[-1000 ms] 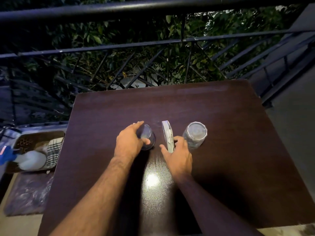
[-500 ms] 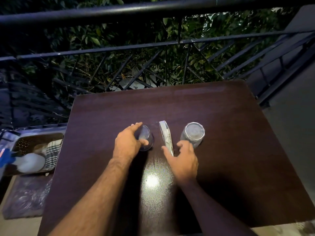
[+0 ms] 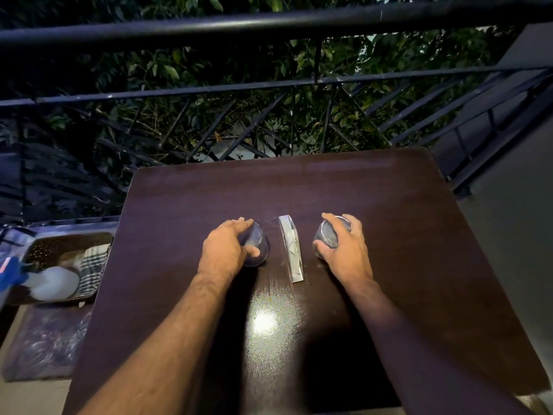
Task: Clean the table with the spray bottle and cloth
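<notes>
While both hands grasp glasses, clear table (image 3: 389,265) first: left hand (image 3: 223,254) wraps left glass (image 3: 257,247), right hand (image 3: 344,250) wraps right glass (image 3: 327,236). Lift straight, avoid upright card (image 3: 291,250) btwn. Spray bottle (image 3: 45,281), prob. checked cloth (image 3: 92,265), sit in tray (image 3: 42,247) left of table.

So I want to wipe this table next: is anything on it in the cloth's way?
Yes. Two glasses, one in the left hand and one in the right hand, and an upright clear block between them stand mid-table.
</notes>
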A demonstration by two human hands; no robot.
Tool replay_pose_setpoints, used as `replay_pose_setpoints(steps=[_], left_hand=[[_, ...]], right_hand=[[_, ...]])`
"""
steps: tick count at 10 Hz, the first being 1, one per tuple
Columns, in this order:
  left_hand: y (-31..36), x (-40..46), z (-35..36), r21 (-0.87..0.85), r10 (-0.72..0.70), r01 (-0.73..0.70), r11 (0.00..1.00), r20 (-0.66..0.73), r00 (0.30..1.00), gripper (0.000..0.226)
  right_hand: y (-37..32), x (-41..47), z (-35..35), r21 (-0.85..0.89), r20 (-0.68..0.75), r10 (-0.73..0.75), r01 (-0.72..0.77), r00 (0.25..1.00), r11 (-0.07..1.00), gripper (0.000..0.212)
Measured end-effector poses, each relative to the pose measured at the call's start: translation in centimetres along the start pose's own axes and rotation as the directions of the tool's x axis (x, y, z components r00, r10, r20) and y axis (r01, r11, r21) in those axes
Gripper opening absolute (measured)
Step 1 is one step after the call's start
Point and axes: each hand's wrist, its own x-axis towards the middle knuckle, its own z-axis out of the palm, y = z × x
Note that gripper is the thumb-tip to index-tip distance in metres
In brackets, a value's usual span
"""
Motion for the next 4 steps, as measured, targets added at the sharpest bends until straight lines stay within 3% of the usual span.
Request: replay_pose_setpoints(steps=[2, 3, 4], left_hand=[[-0.4, 0.0, 0.1, 0.051, 0.045, -0.046, 0.998, 0.019, 0.999, 0.079], [0.1, -0.1, -0.5, 0.101, 0.069, -0.083, 0.991, 0.133, 0.989, 0.085], [0.4, -0.2, -1.5, 0.159, 0.086, -0.111, 0.981, 0.155, 0.984, 0.078]], right_hand=[[0.5, 0.3, -0.4, -0.037, 0.082, -0.021, 0.024, 0.996, 0.999, 0.063], [0.2, 0.6, -1.0, -0.253, 0.105, -0.009, 0.036, 0.994, 0.967, 0.071], [-0.6, 1.7, -1.9, -0.304, 0.121, -0.073, 0.107, 0.99, 0.946, 0.075]])
